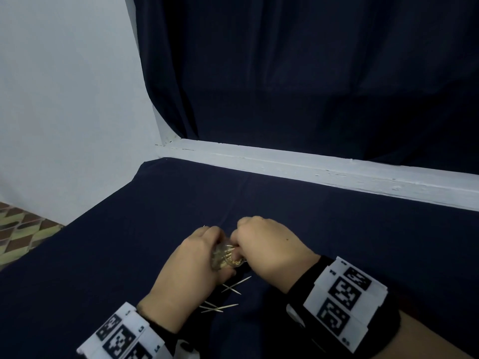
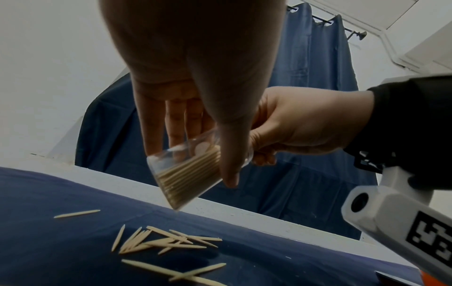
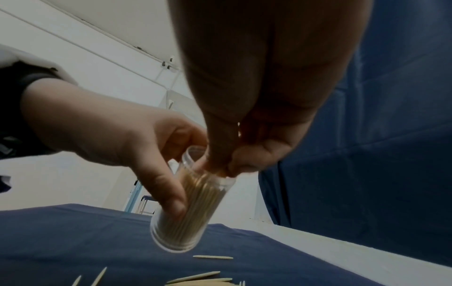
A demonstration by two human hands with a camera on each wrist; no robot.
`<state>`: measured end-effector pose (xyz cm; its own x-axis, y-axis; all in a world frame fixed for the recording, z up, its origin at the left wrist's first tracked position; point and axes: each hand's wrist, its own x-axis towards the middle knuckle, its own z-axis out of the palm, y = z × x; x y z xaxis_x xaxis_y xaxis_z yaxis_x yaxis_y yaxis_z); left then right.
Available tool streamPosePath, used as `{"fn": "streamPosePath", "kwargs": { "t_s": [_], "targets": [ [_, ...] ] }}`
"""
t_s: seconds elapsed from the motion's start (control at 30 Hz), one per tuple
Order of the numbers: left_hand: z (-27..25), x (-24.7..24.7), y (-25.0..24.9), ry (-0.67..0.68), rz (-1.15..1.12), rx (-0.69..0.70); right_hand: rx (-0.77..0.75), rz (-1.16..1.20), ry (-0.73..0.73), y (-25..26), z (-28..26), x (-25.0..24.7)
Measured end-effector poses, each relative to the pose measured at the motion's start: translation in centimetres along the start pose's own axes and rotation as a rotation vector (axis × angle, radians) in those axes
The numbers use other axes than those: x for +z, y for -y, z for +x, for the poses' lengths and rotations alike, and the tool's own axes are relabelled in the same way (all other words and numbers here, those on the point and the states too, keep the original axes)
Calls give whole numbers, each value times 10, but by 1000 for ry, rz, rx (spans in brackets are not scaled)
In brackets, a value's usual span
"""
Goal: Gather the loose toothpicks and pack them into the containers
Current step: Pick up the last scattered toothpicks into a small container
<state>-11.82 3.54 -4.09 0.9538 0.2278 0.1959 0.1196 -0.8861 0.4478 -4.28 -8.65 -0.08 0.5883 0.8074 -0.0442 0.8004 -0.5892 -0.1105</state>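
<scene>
Loose toothpicks (image 1: 220, 307) lie nearest on the cloth (image 1: 337, 242), and just past them we're mid-packing: left hand (image 1: 186, 270) wrapped round the tilted jar (image 3: 188, 209), right hand (image 1: 269, 244) pinched shut at its mouth, so next is probably release and grab more.

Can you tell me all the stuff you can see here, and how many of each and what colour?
container: one, clear plastic, nearly full of toothpicks, tilted, held above the cloth.
loose toothpicks: many, too overlapped to count, pale wood, scattered on the cloth below the hands.
cloth: one, dark blue, covering the table.
curtain: one, dark blue, hanging behind the table.
ledge: one, white, between cloth and curtain.
wall: white, at the left.
left hand: grips the container's side.
right hand: fingertips pinched together at the container's open mouth.
</scene>
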Motion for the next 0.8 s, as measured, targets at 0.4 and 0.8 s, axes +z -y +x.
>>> {"fn": "streamPosePath", "kwargs": {
  "t_s": [0.4, 0.8],
  "targets": [
    [-1, -3, 12, -68, -52, -29, 160, 868, -428, -14, 3, 7],
    [-8, -11, 35, -213, -112, -154, 18, 5, 476, -3, 26, 43]
  ]
}}
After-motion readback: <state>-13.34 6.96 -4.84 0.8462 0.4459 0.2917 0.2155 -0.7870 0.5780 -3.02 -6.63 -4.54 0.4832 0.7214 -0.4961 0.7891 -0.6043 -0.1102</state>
